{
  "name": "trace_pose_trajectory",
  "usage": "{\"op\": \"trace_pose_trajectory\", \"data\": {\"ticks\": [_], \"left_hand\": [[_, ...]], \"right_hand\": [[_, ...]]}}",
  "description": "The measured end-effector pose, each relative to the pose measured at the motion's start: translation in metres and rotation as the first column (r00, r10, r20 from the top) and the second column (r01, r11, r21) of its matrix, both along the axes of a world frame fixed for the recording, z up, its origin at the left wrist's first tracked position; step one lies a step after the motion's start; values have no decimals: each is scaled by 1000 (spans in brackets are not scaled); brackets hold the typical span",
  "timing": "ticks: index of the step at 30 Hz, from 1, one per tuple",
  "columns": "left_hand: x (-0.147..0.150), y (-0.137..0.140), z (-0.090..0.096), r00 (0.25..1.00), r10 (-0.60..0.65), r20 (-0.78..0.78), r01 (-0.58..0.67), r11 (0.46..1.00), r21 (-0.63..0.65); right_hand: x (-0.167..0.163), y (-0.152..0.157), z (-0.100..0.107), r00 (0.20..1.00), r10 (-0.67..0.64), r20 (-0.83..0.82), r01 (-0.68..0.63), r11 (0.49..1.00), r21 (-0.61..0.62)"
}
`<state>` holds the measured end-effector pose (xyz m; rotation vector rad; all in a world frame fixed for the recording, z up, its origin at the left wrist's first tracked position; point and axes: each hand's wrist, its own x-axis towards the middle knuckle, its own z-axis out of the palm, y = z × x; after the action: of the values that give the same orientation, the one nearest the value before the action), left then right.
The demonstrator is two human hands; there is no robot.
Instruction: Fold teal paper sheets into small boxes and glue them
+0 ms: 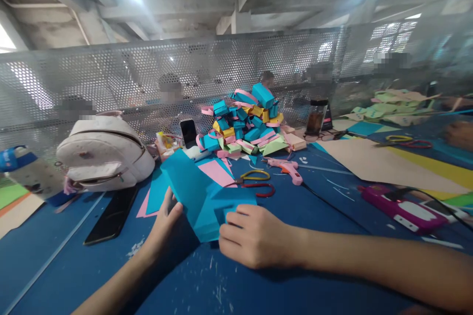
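Observation:
A folded sheet of blue paper (207, 202) is held just above the table, its left panel standing up. My left hand (168, 214) grips that raised panel from the left, thumb on the near side and the other fingers partly hidden behind it. Curled over the lower right part of the sheet, my right hand (253, 236) has its fingertips out of sight. Just beyond the sheet lie scissors (260, 182) with one yellow and one red handle, and a pink glue gun (290, 167). Pink paper (214, 174) lies partly under the blue sheet.
Behind is a heap of small paper boxes (242, 125). At left are a white backpack (107, 152), a black phone (113, 216) and a bottle (35, 174). A purple power strip (401, 209) and large paper sheets (384, 160) lie right, near a co-worker's blurred hand (460, 135).

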<state>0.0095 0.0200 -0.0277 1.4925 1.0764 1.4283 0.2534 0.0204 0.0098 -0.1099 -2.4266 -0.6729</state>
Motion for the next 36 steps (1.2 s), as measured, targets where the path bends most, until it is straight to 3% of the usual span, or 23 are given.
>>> {"op": "trace_pose_trajectory", "data": {"ticks": [3,6,8,12,14,15,20,23,25,27,30,31,33,35,36], "left_hand": [[-9,2,-10,997,78,2,-77,987,-140],[-13,2,-15,992,115,-48,-121,982,-143],[-13,0,-13,988,121,-94,-133,983,-124],[-5,-4,-2,974,97,-206,-112,992,-63],[-1,-6,0,975,54,-215,-66,997,-45],[-1,-7,0,975,43,-218,-52,998,-36],[-4,-8,-11,949,118,-294,-117,993,22],[-2,-7,-12,949,129,-288,-116,991,62],[1,-8,-6,942,184,-282,-136,974,180],[4,-12,2,903,312,-295,-177,897,405],[4,-25,14,768,570,-292,-215,659,721],[3,-31,17,712,591,-378,-135,644,753],[4,-42,20,612,493,-618,254,618,744],[8,-52,21,414,351,-839,619,567,543],[12,-55,20,305,332,-892,679,582,449]], "right_hand": [[8,-1,-21,997,0,80,8,995,-103],[17,0,-30,980,48,193,19,943,-331],[23,2,-29,974,107,201,20,840,-542],[29,6,-23,990,60,125,74,538,-839],[29,7,-23,993,18,113,91,475,-875],[29,7,-24,993,12,118,98,484,-870],[26,12,-32,971,37,236,160,631,-759],[26,16,-35,964,40,261,174,649,-741],[25,18,-35,963,53,265,167,656,-737],[25,20,-35,961,73,267,151,671,-726],[25,23,-37,955,89,282,138,708,-692],[25,24,-38,954,91,286,136,718,-683],[25,26,-39,952,93,291,135,727,-673],[25,27,-40,954,94,285,134,716,-685],[25,27,-41,956,92,280,137,701,-699]]}}
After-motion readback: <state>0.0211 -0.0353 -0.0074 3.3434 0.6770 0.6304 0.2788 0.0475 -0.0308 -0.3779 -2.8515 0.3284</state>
